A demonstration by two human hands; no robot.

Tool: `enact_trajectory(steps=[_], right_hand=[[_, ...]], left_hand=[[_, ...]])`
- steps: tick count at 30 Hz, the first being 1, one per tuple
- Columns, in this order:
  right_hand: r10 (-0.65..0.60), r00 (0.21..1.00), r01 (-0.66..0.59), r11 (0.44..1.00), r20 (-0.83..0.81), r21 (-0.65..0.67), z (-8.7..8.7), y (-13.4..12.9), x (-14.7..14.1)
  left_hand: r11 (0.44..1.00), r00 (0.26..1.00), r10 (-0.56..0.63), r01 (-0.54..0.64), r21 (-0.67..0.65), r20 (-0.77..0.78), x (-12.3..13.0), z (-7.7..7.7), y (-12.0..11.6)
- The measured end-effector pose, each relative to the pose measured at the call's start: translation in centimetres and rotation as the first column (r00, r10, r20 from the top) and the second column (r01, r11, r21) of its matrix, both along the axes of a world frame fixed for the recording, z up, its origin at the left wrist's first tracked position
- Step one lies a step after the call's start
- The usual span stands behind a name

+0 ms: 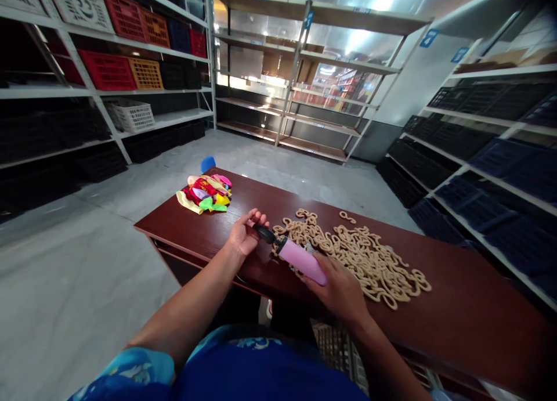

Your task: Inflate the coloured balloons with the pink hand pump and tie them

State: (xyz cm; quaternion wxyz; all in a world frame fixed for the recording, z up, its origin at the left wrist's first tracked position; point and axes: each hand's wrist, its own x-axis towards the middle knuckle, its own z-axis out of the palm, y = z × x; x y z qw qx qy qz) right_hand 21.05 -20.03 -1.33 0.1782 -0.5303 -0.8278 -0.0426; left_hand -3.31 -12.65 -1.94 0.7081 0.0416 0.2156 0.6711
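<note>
A hand pump (300,260) with a pink barrel and a black handle is held slantwise between my hands, over the near edge of the dark brown table (256,189). My left hand (247,234) has its fingers curled at the black handle, palm turned up. My right hand (342,288) wraps round the lower end of the pink barrel and hides it. Just beyond the pump spreads a heap of beige curled loops (369,256). At the table's far left lies a pile of limp, bright-coloured balloons (206,192).
Shelves with red, orange and white crates (130,115) line the left wall. Black and blue crates (491,198) fill the right racks. A metal shelving unit (291,108) stands at the back. Behind the table's left corner shows a blue object (208,164).
</note>
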Motion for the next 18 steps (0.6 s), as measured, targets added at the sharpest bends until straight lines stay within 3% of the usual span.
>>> enact_trajectory(steps=[5, 9, 18], right_hand=[[0.019, 0.999, -0.020, 1.000, 0.047, 0.023, 0.5, 0.4, -0.8], [0.030, 0.997, -0.032, 0.999, 0.068, 0.022, 1.5, 1.8, -1.9], [-0.116, 0.986, 0.102, 0.988, 0.118, 0.114, 1.4, 6.3, -1.7]], left_hand=[[0.995, 1.000, 0.025, -0.024, -0.097, 0.010, 0.1, 0.3, 0.8], [0.984, 0.994, 0.090, -0.099, -0.151, -0.067, 0.6, 1.5, 2.2], [0.952, 0.937, 0.305, -0.306, 0.022, -0.168, -0.2, 6.2, 5.4]])
